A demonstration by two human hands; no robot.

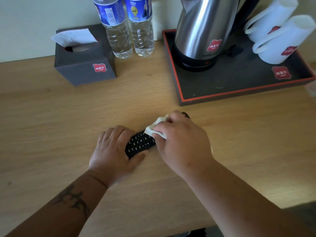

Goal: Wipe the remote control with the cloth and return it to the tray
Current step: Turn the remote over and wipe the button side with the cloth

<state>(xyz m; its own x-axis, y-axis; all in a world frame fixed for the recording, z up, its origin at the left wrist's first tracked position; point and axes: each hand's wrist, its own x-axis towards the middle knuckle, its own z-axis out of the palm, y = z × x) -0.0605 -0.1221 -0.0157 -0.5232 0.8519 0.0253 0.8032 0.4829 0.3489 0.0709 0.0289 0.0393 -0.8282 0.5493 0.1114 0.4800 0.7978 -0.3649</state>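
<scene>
While the left hand (114, 151) is gripping the near end of the black remote control (139, 143), thumb along its edge, the right hand (181, 141) is clenching a white cloth (156, 127) against its far half. Lying on the wooden table (68, 125), the remote is sitting just in front of the tray (205, 98) (kettle (203, 28) and two white cups (277, 31) inside).

Bare surface (51, 125) lies open left and front; the tray's (205, 100) near half is free, kettle (201, 31) and cups (277, 35) crowding behind.
</scene>
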